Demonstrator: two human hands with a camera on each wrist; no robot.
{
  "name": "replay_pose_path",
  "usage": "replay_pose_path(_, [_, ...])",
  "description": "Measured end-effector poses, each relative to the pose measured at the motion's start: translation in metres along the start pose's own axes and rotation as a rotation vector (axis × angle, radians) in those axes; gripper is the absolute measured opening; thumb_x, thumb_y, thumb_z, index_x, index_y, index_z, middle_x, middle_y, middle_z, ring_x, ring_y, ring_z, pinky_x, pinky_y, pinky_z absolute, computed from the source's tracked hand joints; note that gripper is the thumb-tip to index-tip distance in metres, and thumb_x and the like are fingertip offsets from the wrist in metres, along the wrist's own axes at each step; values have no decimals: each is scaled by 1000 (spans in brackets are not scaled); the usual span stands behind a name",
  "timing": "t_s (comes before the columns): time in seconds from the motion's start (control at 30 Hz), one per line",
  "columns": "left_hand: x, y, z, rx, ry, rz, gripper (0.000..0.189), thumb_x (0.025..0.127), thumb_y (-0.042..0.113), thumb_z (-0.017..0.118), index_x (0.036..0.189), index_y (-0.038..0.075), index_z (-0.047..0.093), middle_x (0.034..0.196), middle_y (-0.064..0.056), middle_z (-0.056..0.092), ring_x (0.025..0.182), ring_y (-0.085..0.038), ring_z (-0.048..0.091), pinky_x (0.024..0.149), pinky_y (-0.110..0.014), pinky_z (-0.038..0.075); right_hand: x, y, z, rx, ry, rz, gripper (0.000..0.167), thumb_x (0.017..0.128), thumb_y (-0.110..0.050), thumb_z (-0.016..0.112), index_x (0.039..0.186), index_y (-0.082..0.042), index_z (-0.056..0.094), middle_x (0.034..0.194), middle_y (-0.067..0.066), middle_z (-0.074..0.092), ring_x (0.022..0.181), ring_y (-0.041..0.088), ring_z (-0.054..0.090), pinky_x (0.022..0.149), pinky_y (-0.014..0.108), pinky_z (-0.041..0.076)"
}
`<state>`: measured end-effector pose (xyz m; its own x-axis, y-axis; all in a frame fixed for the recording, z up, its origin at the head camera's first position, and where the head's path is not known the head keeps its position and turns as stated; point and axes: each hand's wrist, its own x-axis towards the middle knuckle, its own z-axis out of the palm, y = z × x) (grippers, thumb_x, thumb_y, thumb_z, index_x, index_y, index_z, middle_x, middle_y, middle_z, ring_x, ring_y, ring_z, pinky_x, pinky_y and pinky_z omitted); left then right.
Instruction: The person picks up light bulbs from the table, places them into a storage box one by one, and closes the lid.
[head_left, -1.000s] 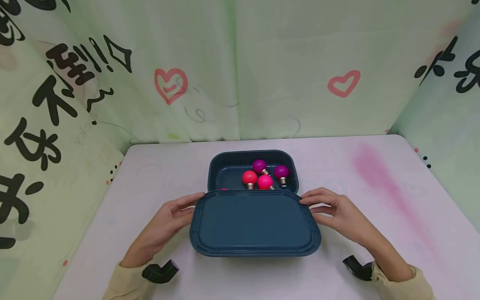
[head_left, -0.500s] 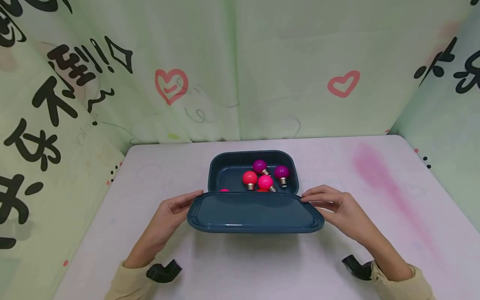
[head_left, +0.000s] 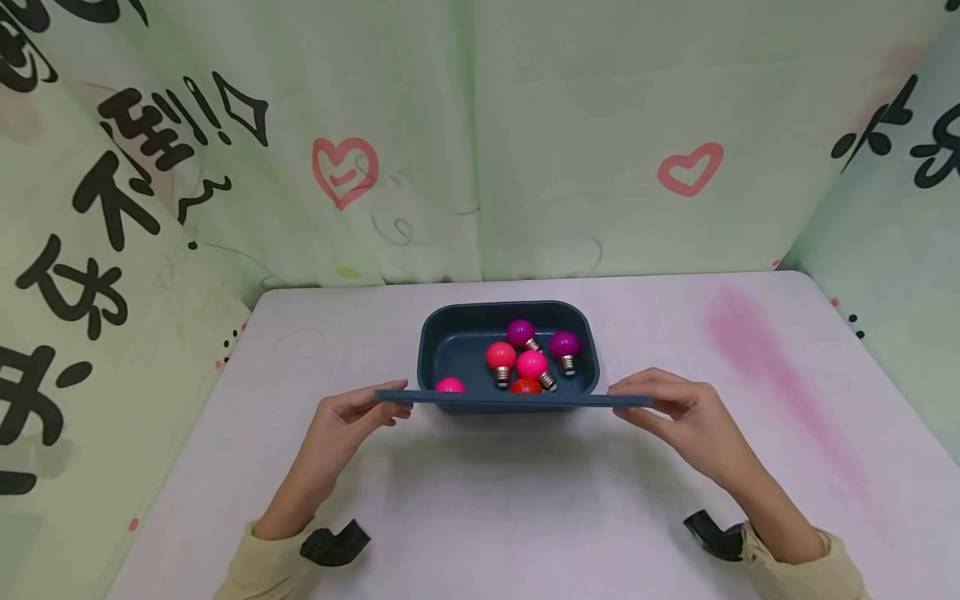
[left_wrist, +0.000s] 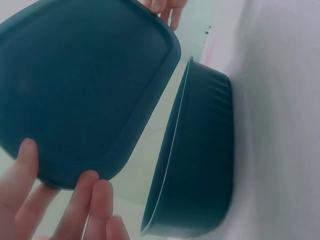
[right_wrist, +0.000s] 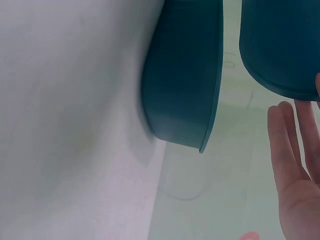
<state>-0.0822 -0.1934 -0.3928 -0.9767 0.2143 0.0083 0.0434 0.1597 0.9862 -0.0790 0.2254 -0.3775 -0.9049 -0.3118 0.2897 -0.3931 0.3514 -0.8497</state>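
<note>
A dark blue lid (head_left: 510,400) is seen edge-on in the head view, overlapping the near side of a dark blue plastic box (head_left: 457,325). My left hand (head_left: 343,433) pinches the lid's left end, thumb on one face and fingers on the other. At the right end, my right hand (head_left: 686,421) grips it likewise. In the left wrist view the lid (left_wrist: 80,85) stands tilted up and apart from the box rim (left_wrist: 172,145). Several ball-shaped light bulbs lie inside the box, among them a purple bulb (head_left: 564,343), a red bulb (head_left: 501,355) and a pink bulb (head_left: 450,385).
The box stands on a white table (head_left: 480,517) with a pink smear (head_left: 772,375) on its right side. Pale green curtains (head_left: 555,167) with hearts and black lettering enclose the back and sides. Black wrist mounts (head_left: 335,543) sit by the sleeves.
Both hands have tilted the lid from showing its broad face to edge-on, its near edge rising. More of the bulbs in the box shows now. The box has stayed put.
</note>
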Motion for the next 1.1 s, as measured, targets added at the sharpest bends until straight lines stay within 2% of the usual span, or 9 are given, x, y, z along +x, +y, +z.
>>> replay_pose_path(0.1, [0,1,2,8,28,9,31,95,19,67,120,0,69,98,-2,76,95,-17,70,84,-31,56,0,0,1,13,11,24,22,84,4,75,103,-7,76,103,-3,70,93,9,65,80,21,56])
replay_pose_path(0.2, [-1,2,3,35,68,-13,29,95,20,69,115,0,71,95,-3,76,92,-16,69,83,-29,56,-1,0,1,28,19,25,23,85,4,74,105,-6,76,104,-4,70,94,8,65,79,23,57])
replay_pose_path(0.33, [0,2,3,69,108,-44,30,93,19,71,117,1,72,96,-2,75,90,-16,67,84,-29,55,-1,1,2,26,35,5,28,84,6,74,110,-6,76,107,-5,71,99,6,65,78,23,57])
replay_pose_path(0.53, [0,1,5,100,151,3,26,89,17,75,111,4,76,97,3,71,99,-16,62,85,-29,53,-2,1,3,18,28,28,21,87,2,73,105,-7,74,100,0,70,91,9,65,76,26,58])
replay_pose_path(0.67, [0,0,7,76,156,43,26,87,15,77,110,4,76,101,3,71,104,-16,61,89,-28,52,-3,1,4,21,31,49,17,88,0,72,102,-8,73,97,3,69,88,11,65,75,26,58])
replay_pose_path(0.8, [0,0,10,48,165,47,27,88,13,76,112,1,74,101,2,72,98,-16,65,84,-26,54,-3,0,5,27,40,54,17,88,0,72,103,-7,72,97,3,69,90,11,64,77,25,58])
replay_pose_path(0.93, [0,0,13,-3,175,17,30,88,12,76,114,-2,71,99,3,73,90,-15,69,82,-26,56,-3,1,6,41,50,79,18,89,-1,71,106,-5,71,99,2,70,93,10,65,79,25,57])
replay_pose_path(1.1, [1,-3,15,-109,174,-27,33,88,7,75,115,-9,66,92,3,74,82,-14,72,82,-30,58,-4,3,7,129,37,115,23,91,0,68,114,3,67,102,3,69,90,13,70,78,32,58])
